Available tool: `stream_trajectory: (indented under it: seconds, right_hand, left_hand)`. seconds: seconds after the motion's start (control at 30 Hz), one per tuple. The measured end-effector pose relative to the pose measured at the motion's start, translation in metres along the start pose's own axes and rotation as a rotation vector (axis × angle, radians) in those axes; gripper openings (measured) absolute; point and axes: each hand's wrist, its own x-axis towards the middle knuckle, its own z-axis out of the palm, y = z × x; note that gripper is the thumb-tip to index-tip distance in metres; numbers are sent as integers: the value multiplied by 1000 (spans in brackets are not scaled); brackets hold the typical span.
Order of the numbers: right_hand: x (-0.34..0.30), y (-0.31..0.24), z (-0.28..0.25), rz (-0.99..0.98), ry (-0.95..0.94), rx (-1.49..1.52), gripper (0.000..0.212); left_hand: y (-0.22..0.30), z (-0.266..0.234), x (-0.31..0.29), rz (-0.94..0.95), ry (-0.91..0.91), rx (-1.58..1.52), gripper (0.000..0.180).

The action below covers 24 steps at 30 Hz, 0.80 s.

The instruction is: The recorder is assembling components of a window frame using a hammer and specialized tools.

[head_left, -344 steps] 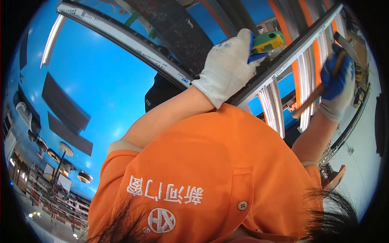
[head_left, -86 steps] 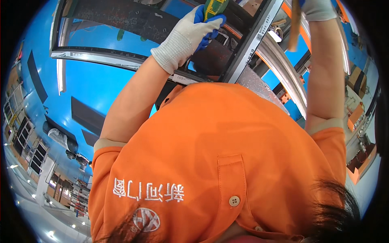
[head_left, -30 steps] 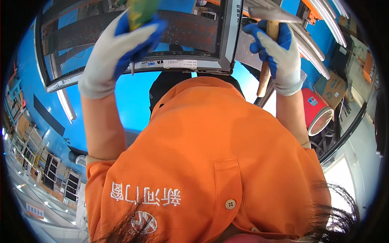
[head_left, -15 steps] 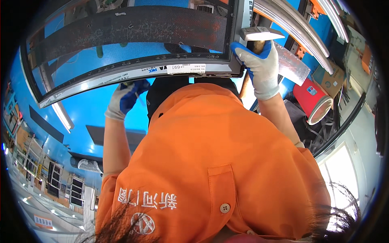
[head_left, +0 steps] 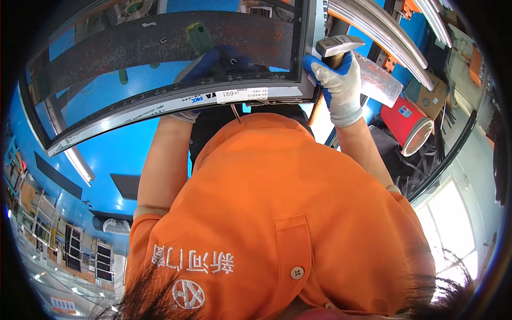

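Observation:
A framed mesh window screen [head_left: 176, 104] with a grey frame stands across the top of the view, labels and printed film along its near edge. My right hand [head_left: 341, 90], in a white and blue glove, is closed round the wooden handle of a hammer [head_left: 338, 46], its thumb side against the frame's corner. My left hand [head_left: 201, 65], gloved alike, is behind the screen and shows dimly through the mesh. It appears closed round a green-handled screwdriver [head_left: 199, 38]; a thin metal shaft pokes out below the frame. The left fingers are partly hidden.
Long metal profiles [head_left: 392, 32] lie at the upper right. Beside them are a clear plastic sheet [head_left: 380, 82], a red cylindrical container [head_left: 408, 128] and a cardboard box [head_left: 431, 98]. A dark strip [head_left: 57, 169] lies on the blue floor at left, with racks [head_left: 74, 248] beyond.
My left hand has moved up and right, from below the frame's near edge to behind the mesh, taking the screwdriver along. The screen has shifted slightly; my right hand still grips the hammer.

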Motion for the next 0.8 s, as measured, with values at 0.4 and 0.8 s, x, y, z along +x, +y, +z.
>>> stream_trajectory:
  seconds: [0.4, 0.8]
  right_hand:
    - [7, 8, -9, -19, -57, -57, 44]
    - [5, 2, -5, -4, -44, -72, 36]
  left_hand:
    - [10, 36, -7, -24, 129, 277, 28]
    - [7, 54, -6, 26, -334, 27, 28]
